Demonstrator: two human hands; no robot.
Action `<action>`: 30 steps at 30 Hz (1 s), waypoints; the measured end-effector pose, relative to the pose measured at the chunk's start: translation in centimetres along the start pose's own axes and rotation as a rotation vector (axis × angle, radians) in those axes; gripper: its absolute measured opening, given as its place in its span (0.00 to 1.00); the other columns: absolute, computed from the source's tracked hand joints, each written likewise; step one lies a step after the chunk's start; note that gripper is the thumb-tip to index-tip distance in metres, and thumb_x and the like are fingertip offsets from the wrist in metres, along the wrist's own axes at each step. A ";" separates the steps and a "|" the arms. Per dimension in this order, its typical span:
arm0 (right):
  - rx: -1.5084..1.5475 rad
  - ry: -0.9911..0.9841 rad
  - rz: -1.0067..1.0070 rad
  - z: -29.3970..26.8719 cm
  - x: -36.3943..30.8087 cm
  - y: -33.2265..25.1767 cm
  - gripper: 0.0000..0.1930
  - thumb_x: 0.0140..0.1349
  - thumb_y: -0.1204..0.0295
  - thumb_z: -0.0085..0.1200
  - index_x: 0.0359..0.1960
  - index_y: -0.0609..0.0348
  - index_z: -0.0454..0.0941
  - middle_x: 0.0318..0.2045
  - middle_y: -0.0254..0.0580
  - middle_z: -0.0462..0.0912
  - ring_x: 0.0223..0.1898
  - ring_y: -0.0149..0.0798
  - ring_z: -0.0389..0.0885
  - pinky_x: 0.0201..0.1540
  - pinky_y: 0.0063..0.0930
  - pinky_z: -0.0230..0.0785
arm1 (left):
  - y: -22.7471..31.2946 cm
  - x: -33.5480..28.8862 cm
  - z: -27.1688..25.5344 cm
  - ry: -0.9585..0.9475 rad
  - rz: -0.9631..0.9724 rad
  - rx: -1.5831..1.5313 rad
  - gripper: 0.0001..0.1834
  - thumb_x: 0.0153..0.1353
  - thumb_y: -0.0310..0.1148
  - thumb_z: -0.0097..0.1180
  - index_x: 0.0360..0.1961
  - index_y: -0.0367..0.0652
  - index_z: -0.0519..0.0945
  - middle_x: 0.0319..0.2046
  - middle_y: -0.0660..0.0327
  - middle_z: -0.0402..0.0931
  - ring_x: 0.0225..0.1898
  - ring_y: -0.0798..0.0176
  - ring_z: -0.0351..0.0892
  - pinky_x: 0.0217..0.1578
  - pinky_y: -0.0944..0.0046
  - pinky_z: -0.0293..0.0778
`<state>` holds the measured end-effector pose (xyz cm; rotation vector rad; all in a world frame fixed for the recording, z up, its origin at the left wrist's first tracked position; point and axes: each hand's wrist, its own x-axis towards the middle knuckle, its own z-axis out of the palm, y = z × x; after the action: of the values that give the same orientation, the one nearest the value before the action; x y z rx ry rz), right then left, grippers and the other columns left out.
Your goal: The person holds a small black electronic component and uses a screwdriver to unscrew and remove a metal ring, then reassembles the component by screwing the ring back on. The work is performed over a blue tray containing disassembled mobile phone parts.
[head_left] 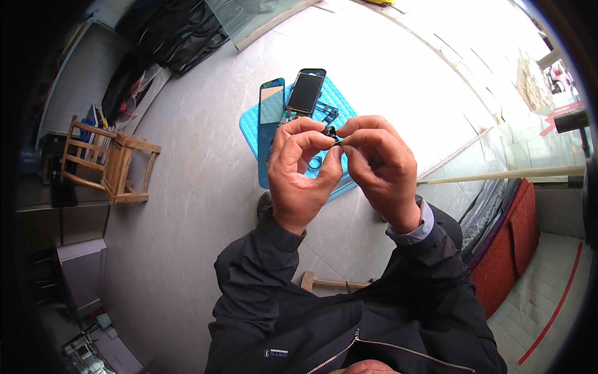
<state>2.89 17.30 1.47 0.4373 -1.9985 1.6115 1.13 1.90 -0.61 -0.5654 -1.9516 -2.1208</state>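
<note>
My left hand (pixel 300 171) and my right hand (pixel 385 165) meet at the centre, fingertips almost touching. Between them they pinch a small black part (pixel 330 131), mostly hidden by the fingers; its exact kind does not show. Below and beyond the hands is a light-blue quilted stool top (pixel 250 128). On it lie an opened phone (pixel 306 92) with a dark screen and bared green circuitry, and a long blue-edged flat panel (pixel 269 134), partly covered by my left hand. A dark blue frame piece (pixel 328 112) rests right of the phone.
A wooden chair (pixel 118 159) stands at the left on the grey tiled floor (pixel 180 206). Red and dark folded rugs (pixel 507 249) lean at the right near glass panes. Black bags (pixel 171 31) are at the far left. A wooden stool edge (pixel 330 283) shows near my legs.
</note>
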 end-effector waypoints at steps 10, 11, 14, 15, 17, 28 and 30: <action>-0.210 -0.013 -0.089 0.0 0.1 -0.4 0.13 0.55 0.86 0.70 0.39 0.60 0.80 0.42 0.43 0.86 0.41 0.44 0.89 0.42 0.33 0.83 | 0.1 0.0 0.0 0.009 0.008 0.004 0.14 0.60 0.16 0.68 0.47 0.35 0.82 0.56 0.53 0.73 0.55 0.61 0.83 0.57 0.61 0.86; -0.223 -0.013 -0.099 0.0 0.2 -0.4 0.14 0.55 0.87 0.69 0.39 0.60 0.80 0.41 0.43 0.86 0.41 0.43 0.89 0.42 0.32 0.83 | 0.1 0.0 0.0 0.008 0.010 0.008 0.14 0.60 0.16 0.68 0.47 0.35 0.82 0.56 0.53 0.73 0.55 0.61 0.83 0.57 0.61 0.86; -0.262 -0.011 -0.145 -0.1 0.3 -0.2 0.14 0.55 0.88 0.69 0.39 0.60 0.80 0.41 0.43 0.86 0.40 0.43 0.89 0.41 0.31 0.83 | 0.2 0.0 -0.1 0.005 0.019 0.031 0.14 0.60 0.16 0.69 0.47 0.35 0.82 0.56 0.53 0.73 0.55 0.61 0.83 0.57 0.61 0.86; -0.274 -0.011 -0.163 -0.1 0.3 -0.2 0.14 0.55 0.88 0.69 0.39 0.60 0.81 0.40 0.43 0.85 0.40 0.43 0.89 0.41 0.31 0.83 | 0.1 0.0 -0.1 0.004 0.027 0.032 0.14 0.60 0.16 0.69 0.47 0.35 0.82 0.56 0.53 0.73 0.55 0.61 0.83 0.57 0.61 0.86; -0.275 -0.010 -0.165 -0.1 0.2 -0.1 0.14 0.55 0.88 0.69 0.39 0.60 0.81 0.40 0.44 0.86 0.39 0.42 0.89 0.41 0.31 0.83 | 0.0 0.1 -0.1 0.002 0.043 0.033 0.14 0.60 0.16 0.69 0.47 0.35 0.82 0.56 0.53 0.74 0.55 0.61 0.83 0.57 0.61 0.86; -0.259 -0.035 -0.116 -0.3 0.2 0.1 0.13 0.56 0.88 0.68 0.40 0.61 0.81 0.40 0.43 0.86 0.39 0.41 0.89 0.40 0.29 0.83 | -0.1 0.2 -0.2 -0.005 0.049 0.038 0.14 0.60 0.16 0.69 0.46 0.35 0.82 0.55 0.53 0.74 0.54 0.62 0.83 0.56 0.62 0.86; -0.231 -0.046 -0.060 -0.3 0.1 0.1 0.13 0.57 0.88 0.67 0.40 0.61 0.82 0.40 0.43 0.86 0.39 0.40 0.89 0.40 0.29 0.82 | -0.1 0.1 -0.3 -0.006 0.051 0.044 0.13 0.60 0.17 0.69 0.46 0.35 0.82 0.55 0.53 0.74 0.54 0.62 0.83 0.56 0.62 0.86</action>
<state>2.79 17.66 1.48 0.4444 -2.1529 1.3259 0.94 1.67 -0.63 -0.6069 -1.9605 -2.0433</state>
